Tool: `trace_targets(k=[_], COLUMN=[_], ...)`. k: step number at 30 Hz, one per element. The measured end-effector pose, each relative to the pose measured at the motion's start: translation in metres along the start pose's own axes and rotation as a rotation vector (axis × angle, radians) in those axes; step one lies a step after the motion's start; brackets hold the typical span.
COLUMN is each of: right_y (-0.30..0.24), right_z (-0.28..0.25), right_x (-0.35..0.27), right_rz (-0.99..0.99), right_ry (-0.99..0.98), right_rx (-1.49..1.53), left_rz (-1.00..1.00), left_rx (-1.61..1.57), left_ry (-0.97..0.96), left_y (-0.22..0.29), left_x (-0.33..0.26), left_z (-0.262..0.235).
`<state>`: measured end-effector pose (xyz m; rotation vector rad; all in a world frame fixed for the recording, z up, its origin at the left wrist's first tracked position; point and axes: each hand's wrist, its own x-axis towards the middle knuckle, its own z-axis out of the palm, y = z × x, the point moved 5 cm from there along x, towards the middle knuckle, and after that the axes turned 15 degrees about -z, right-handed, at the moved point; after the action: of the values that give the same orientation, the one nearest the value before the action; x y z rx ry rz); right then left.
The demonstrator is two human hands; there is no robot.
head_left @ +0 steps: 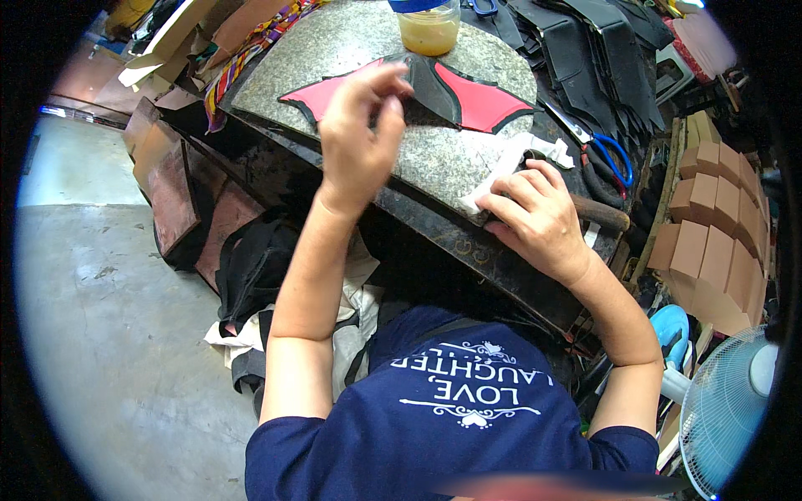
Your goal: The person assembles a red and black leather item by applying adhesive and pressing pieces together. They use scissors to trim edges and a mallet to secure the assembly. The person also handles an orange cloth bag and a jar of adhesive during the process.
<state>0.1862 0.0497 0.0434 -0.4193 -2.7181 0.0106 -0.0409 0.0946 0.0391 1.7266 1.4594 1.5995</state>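
At the left of the frame lies a bare concrete floor (109, 334), with brown leather pieces (171, 188) leaning against the worktop's (468, 250) dark edge. Moving toward the centre, the left hand (361, 138) hovers over a granite slab (351, 50), its fingers (386, 83) loosely curled and pinched together at the tips, just touching the upper edge of a red-and-black leather piece (468, 96). Whether anything small sits between the fingertips cannot be told. That piece lies flat on the slab, its long axis running left to right across the upper middle of the frame — the black centre just right of the left fingertips, the red wings spreading to either side. A jar of yellowish paste (428, 29) stands above it. Further right, the right hand (535, 217) rests on a white cloth (510, 167) at the slab's near edge, fingers bent and pressing down, holding nothing else. The left hand is clearly the nearer one. Blue-handled scissors (614, 159) and stacked tan blocks (710, 217) lie at the right.
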Motion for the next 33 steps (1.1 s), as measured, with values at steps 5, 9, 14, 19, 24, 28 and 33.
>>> trace_targets(k=[5,9,14,19,24,28,33], right_y=[0.002,0.007,0.019,0.031,0.034,0.031,0.041], right_z=[-0.003,-0.013,-0.011,0.002,0.01,0.012,0.002], right_x=[0.005,0.007,0.009,0.007,0.006,0.008,0.007], right_rz=[-0.08,-0.025,0.18,0.42,0.498,0.457,0.596], right_ry=[0.065,0.165,0.222,0.294,0.281,0.205,0.422], right_rx=[-0.023,0.108,0.393,0.84,0.977,0.977,1.127], left_rz=[-0.02,-0.106,-0.563,-0.802,-1.056,-1.095,-1.05], left_rx=[0.346,0.548,0.117,-0.536,-0.996,-0.962,-0.937], left_ry=[-0.03,-0.298,-0.502,-0.542,-0.454,-0.448,-0.379], left_y=[-0.031,-0.04,-0.029,-0.001,0.006,0.004,0.004], left_x=[0.054,0.038,0.005,-0.025,-0.048,-0.053,-0.058], left_z=[0.0,0.013,0.021,0.03,0.035,0.038,0.033])
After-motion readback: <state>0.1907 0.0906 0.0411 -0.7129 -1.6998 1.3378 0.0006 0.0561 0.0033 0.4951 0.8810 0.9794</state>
